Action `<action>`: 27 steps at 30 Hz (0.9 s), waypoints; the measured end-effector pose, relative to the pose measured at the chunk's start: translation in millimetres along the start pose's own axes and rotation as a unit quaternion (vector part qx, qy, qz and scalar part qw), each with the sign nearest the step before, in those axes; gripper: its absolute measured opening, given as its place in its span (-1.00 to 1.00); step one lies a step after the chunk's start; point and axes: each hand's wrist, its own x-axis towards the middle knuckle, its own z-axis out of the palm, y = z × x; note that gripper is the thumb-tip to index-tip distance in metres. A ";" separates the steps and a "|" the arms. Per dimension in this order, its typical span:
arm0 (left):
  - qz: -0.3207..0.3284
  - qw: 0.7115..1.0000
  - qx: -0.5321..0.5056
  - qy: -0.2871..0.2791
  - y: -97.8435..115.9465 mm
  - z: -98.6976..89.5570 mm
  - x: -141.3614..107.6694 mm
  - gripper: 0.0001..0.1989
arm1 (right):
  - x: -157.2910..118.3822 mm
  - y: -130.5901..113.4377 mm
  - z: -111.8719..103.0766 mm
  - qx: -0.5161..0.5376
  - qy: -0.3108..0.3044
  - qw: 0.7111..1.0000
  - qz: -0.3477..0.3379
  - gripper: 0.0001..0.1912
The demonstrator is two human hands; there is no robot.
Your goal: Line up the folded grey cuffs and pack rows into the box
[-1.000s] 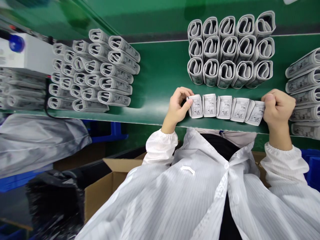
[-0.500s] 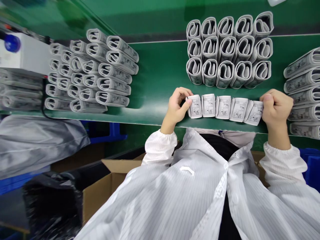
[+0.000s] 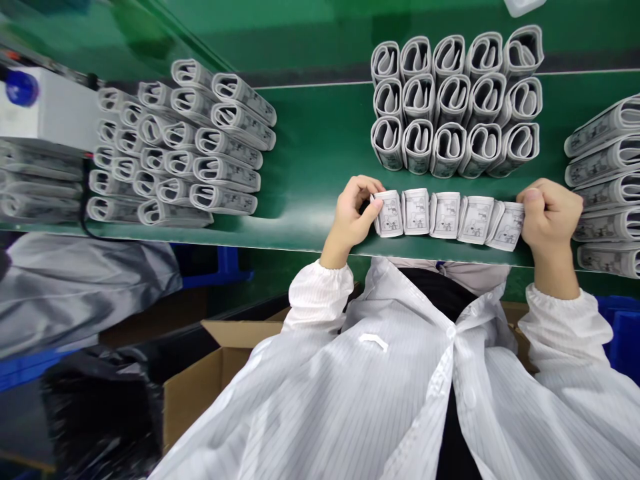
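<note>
A row of several rolled grey-and-white cuffs (image 3: 447, 217), their printed diagram sides up, lies along the near edge of the green belt (image 3: 310, 147). My left hand (image 3: 353, 213) grips the row's left end, its thumb pressed on the first roll. My right hand (image 3: 547, 220) pinches the far right roll between thumb and curled fingers. The rolls stand side by side and touch. Beyond the row, a block of upright rolled cuffs (image 3: 450, 107) shows its open coiled ends.
More rolled cuffs lie stacked at left (image 3: 175, 153) and right (image 3: 610, 180). A white box with a blue knob (image 3: 50, 107) stands at far left. Below the belt are a grey bag (image 3: 75, 293), a black bag (image 3: 100, 420), a cardboard box (image 3: 193, 380) and a blue crate (image 3: 620, 340).
The whole view has drifted slightly left. Both hands stay on the ends of the row, and no roll has visibly shifted.
</note>
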 end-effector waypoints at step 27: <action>0.015 1.000 -0.008 -0.001 -2.2 0.1 -0.3 -0.61 | 0.0 -0.2 0.3 0.006 -0.001 1.000 -0.009 -0.43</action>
